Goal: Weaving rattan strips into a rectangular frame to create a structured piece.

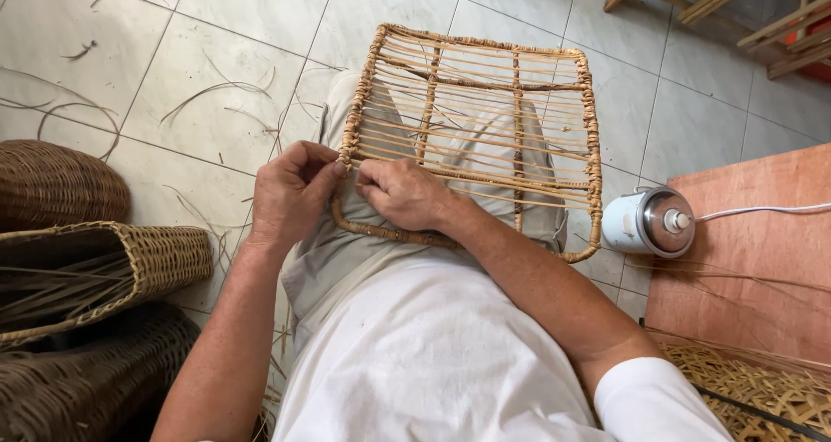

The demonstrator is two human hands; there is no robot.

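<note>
Rattan frame, left hand pinching edge

— What is the rectangular tan rattan frame in the middle of the picture made of?

— Pale cane rods, smooth and faintly glossy, with rougher split-cane wrapping round the rim. The left hand and right hand pinch that wrapping at the near left corner.

— And the floor?

— Light grey ceramic tiles, smooth with a dull sheen, strewn with dry, thin cane strips.

— At the left edge?

— Dark brown woven wicker baskets, coarse and matt.

— On the right?

— A small white round cooker, glossy plastic body with a shiny metal lid, beside a reddish plywood board, matt and grainy. The lap is covered by soft, matt white cloth.
</note>
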